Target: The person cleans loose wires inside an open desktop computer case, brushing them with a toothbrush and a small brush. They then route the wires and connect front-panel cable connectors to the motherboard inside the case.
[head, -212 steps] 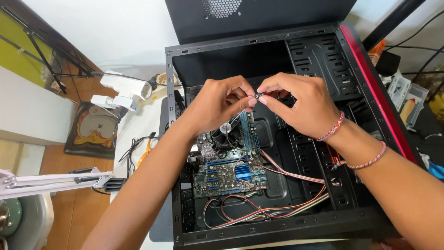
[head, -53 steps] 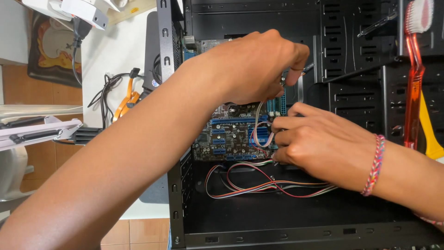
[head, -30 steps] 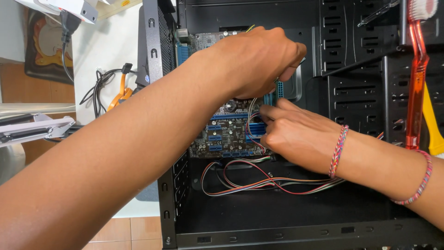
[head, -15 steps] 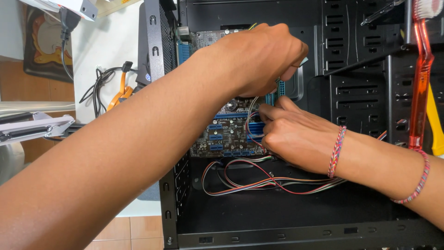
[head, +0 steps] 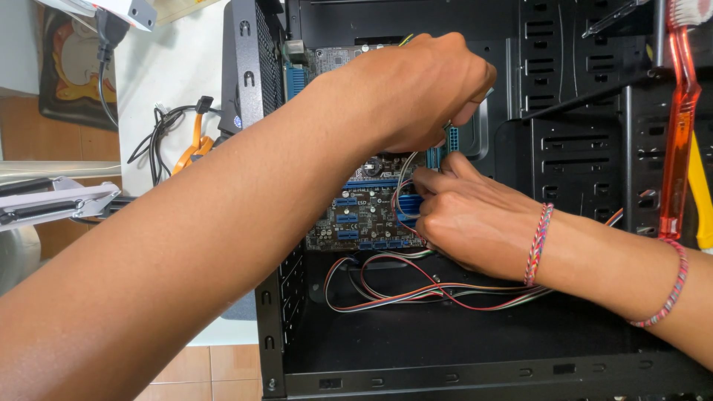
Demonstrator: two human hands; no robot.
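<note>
An open black computer case (head: 460,375) lies on its side with a motherboard (head: 364,215) with blue slots inside. My left hand (head: 423,89) reaches in from the lower left, curled shut above the board, and thin wires (head: 403,174) run up into it. My right hand (head: 475,223) comes from the right, its fingertips pinched on the same wires at the board's lower right edge; the fingertips hide the connector itself. A bundle of coloured wires (head: 416,293) loops over the case floor below my right hand.
Perforated drive bays (head: 579,111) fill the case's right side, next to a red plastic strip (head: 679,126). On the white table left of the case lie orange-handled pliers (head: 194,145) and black cables (head: 160,141). A grey metal part (head: 52,200) sticks in from the left edge.
Seven seconds ago both hands held a small connector above the case. They have since gone down to the motherboard, the right hand sliding left. In the last half second almost nothing moved.
</note>
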